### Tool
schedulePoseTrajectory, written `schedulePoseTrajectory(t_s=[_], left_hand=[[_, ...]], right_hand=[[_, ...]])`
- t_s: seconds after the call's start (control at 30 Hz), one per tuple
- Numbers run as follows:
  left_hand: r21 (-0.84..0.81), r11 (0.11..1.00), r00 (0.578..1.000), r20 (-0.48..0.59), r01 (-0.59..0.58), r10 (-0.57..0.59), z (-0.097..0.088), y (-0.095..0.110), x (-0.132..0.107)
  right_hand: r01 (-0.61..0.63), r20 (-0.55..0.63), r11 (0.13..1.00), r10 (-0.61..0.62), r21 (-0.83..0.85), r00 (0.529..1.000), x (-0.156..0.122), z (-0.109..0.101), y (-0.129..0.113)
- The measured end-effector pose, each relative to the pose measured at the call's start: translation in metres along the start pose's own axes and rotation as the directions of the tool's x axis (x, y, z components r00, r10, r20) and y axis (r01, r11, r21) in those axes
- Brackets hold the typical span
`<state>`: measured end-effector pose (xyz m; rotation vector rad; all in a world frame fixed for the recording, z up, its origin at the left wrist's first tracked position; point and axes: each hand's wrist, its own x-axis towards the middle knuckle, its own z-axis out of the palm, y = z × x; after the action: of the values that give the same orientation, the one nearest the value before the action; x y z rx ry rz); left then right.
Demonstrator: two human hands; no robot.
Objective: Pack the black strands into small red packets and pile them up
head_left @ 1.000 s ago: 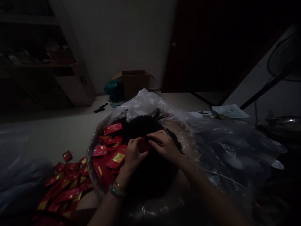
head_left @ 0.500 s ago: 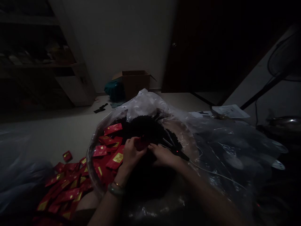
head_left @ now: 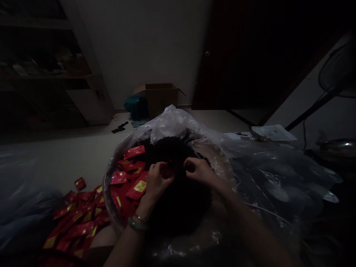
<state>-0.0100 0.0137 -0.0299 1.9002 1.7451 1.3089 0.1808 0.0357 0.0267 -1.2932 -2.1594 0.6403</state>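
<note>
My left hand [head_left: 157, 181] is closed round a small red packet [head_left: 167, 170], held over a heap of dark, loose, leaf-like material [head_left: 178, 207]. To its right, my right hand [head_left: 198, 170] has thumb and fingertips curled together in a pinch above the same heap; anything between them is too dark to make out. The heap lies in a wide round basin lined with clear plastic [head_left: 109, 193]. Red packets with gold labels [head_left: 136, 188] lie inside the basin on the left.
More red packets [head_left: 80, 230] are piled outside the basin at lower left. Clear plastic sheeting [head_left: 267, 174] spreads to the right, with a white cable [head_left: 267, 209] across it. Behind stand a cardboard box [head_left: 161, 98], a teal bag [head_left: 137, 107] and a fan [head_left: 338, 70].
My right hand has lifted and moved right, away from the packet, with its fingers now pinched. A dark device with a red light is now hidden near that arm. My left hand stays put.
</note>
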Motion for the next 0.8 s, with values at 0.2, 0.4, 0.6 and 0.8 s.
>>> schedulePoseTrajectory(t_s=[0.2, 0.4, 0.6, 0.8], left_hand=[[-0.01, 0.999, 0.998, 0.021, -0.053, 0.053, 0.0, 0.003, -0.002], [-0.001, 0.998, 0.998, 0.0, -0.066, 0.066, 0.001, 0.004, -0.002], [0.015, 0.998, 0.998, -0.007, -0.06, 0.06, 0.002, -0.001, -0.004], [0.003, 0.997, 0.995, 0.061, -0.083, 0.083, 0.0, -0.002, -0.003]], right_hand=[[0.19, -0.299, 0.967, -0.133, 0.172, 0.945, -0.004, -0.004, -0.021], [0.231, -0.247, 0.925, -0.158, 0.303, 0.956, -0.005, 0.01, -0.021], [0.235, -0.07, 0.972, -0.235, -0.008, 0.969, -0.01, 0.016, -0.028], [0.245, 0.109, 0.962, -0.233, -0.12, 0.966, -0.009, 0.028, -0.029]])
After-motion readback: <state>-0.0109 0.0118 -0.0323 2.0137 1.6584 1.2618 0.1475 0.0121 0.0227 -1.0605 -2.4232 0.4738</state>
